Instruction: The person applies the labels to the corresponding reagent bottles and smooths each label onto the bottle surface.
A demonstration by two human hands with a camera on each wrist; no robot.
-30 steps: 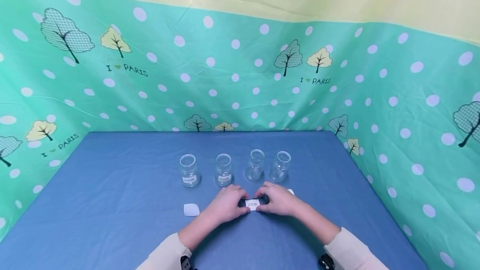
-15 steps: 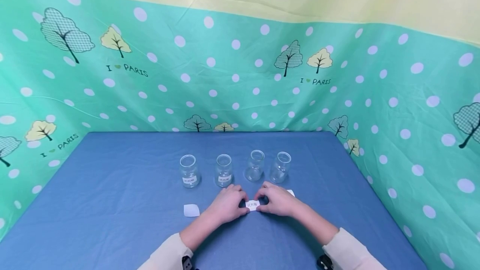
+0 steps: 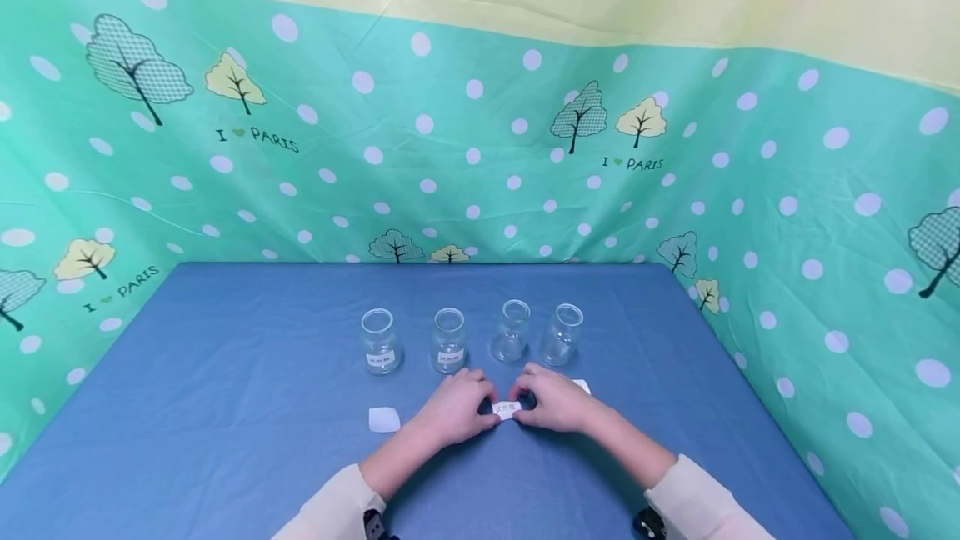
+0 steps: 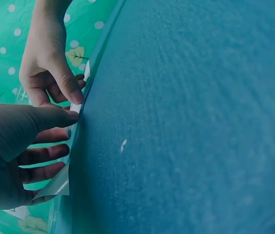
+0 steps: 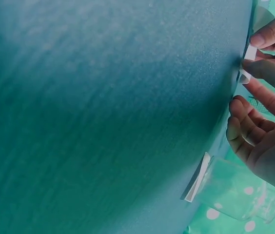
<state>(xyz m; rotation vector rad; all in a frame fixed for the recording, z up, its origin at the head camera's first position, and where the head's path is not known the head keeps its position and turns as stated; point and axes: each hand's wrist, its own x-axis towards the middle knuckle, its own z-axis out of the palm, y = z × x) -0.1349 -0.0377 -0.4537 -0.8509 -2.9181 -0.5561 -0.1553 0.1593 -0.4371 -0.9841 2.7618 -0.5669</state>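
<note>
— Moved since the earlier frame: only the label (image 3: 506, 410), slightly, now apparently more bowed. Proceed from the left edge of the table (image 3: 247, 323).

— Well in from that edge, a white slip (image 3: 384, 420) lies on the blue, cloth-like surface; by the left wrist view it is glossy and curls upward. Beyond it, toward the far edge, stands the first jar (image 3: 379, 340), then the second jar (image 3: 449, 338). Both upright, round, clear as glass, rimmed at the mouth, each with a white lettered tag (image 3: 380, 358).

— State of the left hand (image 3: 456, 408)?

— Thumb and forefinger pinch the label's left end; the other fingers are fanned apart.

— Whereabouts of the label?

— Mid-table, on the near side of the third jar (image 3: 512, 333). Thin, white, rectangular, dark characters facing up.

— Continue.

— Right hand (image 3: 552, 401): thumb and finger closed on the label's right end. Then the fourth jar (image 3: 562, 336); neither it nor the third shows a tag. Last, toward the right edge, a bent second slip (image 3: 582, 386), partly hidden.

— Recommendation?

— In my judgement: grip the ends only, keep them level and draw evenly, so the strip neither creases nor twists. Whether its back is sticky, I cannot tell; best leave its middle untouched.
</note>
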